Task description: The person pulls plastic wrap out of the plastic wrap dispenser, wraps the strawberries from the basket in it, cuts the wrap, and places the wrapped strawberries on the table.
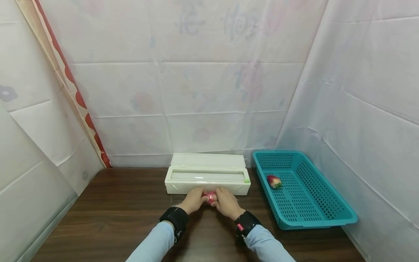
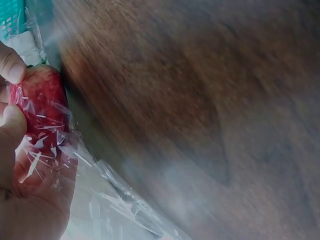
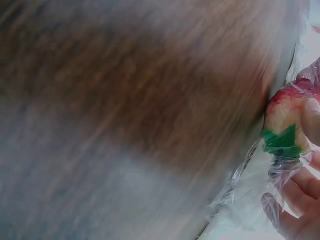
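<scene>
A red strawberry, pale near its green leaf cap, is held between both hands at the front of a white cling-film dispenser. Clear cling film lies over the fruit and trails down from it in the wrist views. My left hand pinches the red end with thumb and fingers. From the other side, my right hand holds the strawberry, its thumb on the pale part beside the leaf cap. Some right fingers lie behind the film. The dispenser's lid stands raised, showing the roll inside.
To the right, a teal plastic basket holds another strawberry near its left wall. White sheets hang behind and at both sides of the dark wooden table.
</scene>
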The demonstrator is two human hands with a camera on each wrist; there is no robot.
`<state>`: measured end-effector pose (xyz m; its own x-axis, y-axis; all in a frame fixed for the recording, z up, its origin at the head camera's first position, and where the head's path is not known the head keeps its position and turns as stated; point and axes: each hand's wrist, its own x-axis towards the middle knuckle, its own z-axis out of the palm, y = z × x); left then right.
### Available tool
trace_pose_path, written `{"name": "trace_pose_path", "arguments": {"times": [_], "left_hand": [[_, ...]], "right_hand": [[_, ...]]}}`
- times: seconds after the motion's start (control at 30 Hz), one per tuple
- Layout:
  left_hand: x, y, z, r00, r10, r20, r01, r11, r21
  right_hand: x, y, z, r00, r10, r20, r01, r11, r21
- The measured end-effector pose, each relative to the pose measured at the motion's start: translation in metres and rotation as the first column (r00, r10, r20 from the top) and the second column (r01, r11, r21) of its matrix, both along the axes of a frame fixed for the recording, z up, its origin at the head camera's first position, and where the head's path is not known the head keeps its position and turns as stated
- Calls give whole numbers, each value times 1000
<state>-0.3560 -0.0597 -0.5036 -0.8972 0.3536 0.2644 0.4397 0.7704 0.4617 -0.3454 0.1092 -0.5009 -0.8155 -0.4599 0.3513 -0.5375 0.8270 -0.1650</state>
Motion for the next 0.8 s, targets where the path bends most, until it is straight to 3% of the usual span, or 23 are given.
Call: {"name": "trace_pose_path", "arguments": {"times": [0.37, 0.8], "left_hand": [[0, 4, -3, 996, 83, -39, -81, 996, 41], [2, 6, -7, 987, 156, 44, -160, 982, 100]], "right_hand": [[-7, 1, -2, 995, -23, 93, 20, 999, 35], [-9, -2, -4, 983, -56, 177, 52, 998, 26]]}}
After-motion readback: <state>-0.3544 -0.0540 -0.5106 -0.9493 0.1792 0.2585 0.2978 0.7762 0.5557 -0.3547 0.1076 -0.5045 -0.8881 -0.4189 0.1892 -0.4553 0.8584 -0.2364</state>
